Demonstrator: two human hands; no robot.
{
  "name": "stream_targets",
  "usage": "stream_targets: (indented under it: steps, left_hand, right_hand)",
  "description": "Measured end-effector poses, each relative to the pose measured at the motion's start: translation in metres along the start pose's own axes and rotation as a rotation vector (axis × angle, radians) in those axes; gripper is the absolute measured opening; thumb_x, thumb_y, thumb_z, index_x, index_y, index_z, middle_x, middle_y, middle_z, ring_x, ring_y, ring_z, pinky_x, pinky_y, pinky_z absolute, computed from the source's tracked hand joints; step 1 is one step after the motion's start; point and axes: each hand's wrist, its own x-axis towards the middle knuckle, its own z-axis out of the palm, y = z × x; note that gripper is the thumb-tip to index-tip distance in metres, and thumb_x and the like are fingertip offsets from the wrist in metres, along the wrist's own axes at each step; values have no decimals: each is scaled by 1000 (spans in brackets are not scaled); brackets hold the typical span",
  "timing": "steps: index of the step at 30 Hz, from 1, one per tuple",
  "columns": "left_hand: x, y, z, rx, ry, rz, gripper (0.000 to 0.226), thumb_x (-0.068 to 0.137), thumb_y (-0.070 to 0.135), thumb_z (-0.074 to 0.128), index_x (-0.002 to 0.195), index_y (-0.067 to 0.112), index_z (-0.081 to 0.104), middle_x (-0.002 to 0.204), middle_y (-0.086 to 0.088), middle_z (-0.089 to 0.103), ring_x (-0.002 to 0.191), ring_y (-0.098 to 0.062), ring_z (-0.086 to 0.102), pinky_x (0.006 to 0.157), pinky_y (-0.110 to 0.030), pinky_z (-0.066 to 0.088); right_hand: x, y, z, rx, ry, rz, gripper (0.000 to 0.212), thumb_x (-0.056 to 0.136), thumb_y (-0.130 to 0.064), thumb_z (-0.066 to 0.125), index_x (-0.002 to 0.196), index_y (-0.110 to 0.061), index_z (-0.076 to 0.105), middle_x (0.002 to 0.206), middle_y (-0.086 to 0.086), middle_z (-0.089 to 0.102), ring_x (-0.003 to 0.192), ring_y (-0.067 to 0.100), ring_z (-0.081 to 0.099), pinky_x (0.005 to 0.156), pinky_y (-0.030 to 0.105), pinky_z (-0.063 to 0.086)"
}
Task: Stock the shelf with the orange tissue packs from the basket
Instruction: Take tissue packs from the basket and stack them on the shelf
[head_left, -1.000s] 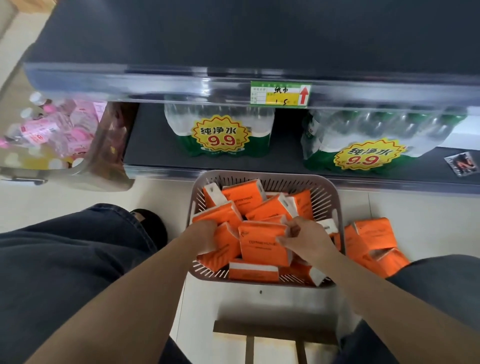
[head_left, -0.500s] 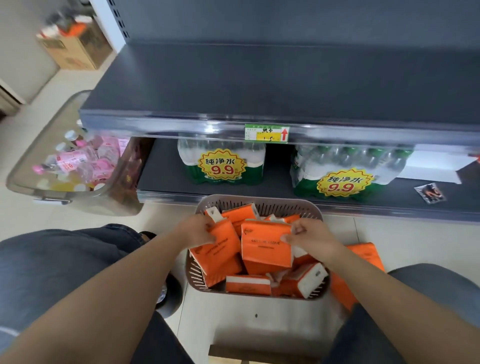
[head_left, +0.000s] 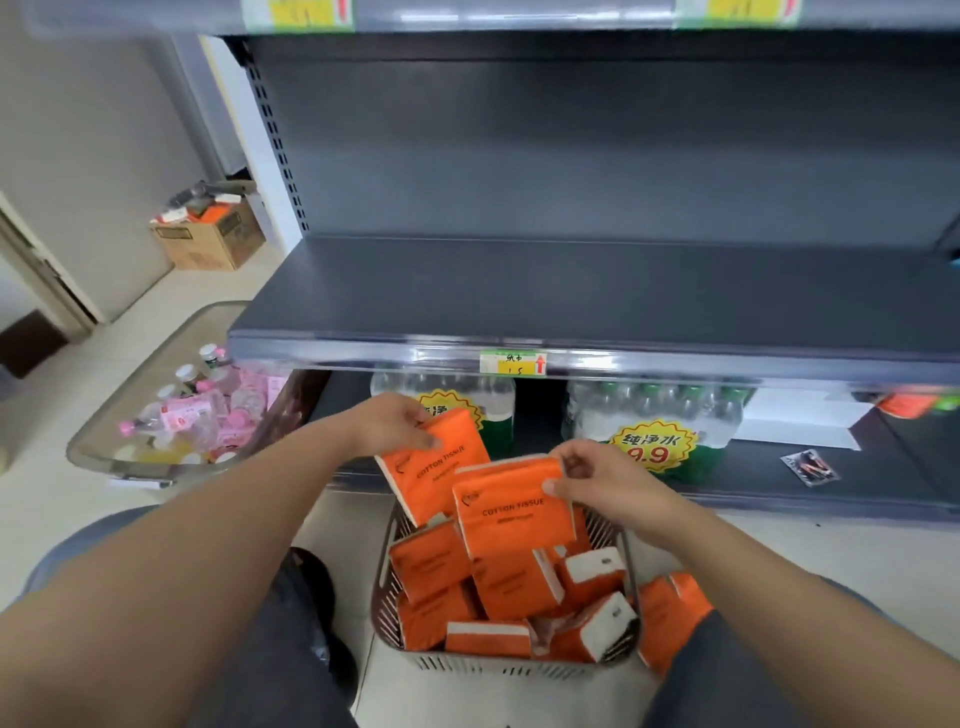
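Gripping one tissue pack each, left hand, right hand; basket part-hidden.

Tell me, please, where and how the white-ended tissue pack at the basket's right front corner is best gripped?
Grip that white-ended pack across its two orange faces, coming from above. It leans tilted against the basket wall, white end up, so that end looks freest.

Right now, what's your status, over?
Left hand gripping one orange tissue pack, right hand another, both above the basket. Dark shelf ahead bare. Nothing blocking.
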Motion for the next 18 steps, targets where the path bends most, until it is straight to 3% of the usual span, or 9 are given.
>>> stream_targets:
  steps: [5,8,11,14,18]
  left_hand:
    - [-21,27,-21,-155,-53,87,26,85,29,71,109,22,67,104,-1,71,93,-14,68,88,-29,53]
    - [-30,39,-26,-200,-48,139,20,82,27,74,101,23,71,98,2,74,94,-18,70,92,-34,54]
    - [-39,46,-28,-251,-53,176,26,74,32,79,97,20,76,93,1,76,90,-18,71,96,-40,52]
    - [-50,52,-28,-333,-53,208,39,67,38,78,99,16,76,97,-4,76,93,-21,71,98,-41,51]
    - [-61,59,-33,-445,-18,207,24,80,23,77,101,14,74,96,-5,76,92,-23,71,91,-37,53]
  right_hand:
    - [-11,-26,2,57,-11,-88,22,86,-20,70,104,-12,62,107,11,67,97,21,67,85,36,57]
    - [-16,-38,4,100,3,-129,33,85,-23,71,107,-2,60,110,17,66,101,28,66,90,44,55]
    - [-21,-46,5,129,9,-165,41,83,-32,71,107,-2,57,117,14,61,106,29,63,91,48,54]
    - [-28,-53,8,235,-22,-202,31,88,-27,67,110,-7,59,116,8,64,105,22,65,88,37,57]
    - [-37,-59,13,352,5,-288,21,93,-26,59,109,-13,57,109,4,64,95,15,65,76,28,55]
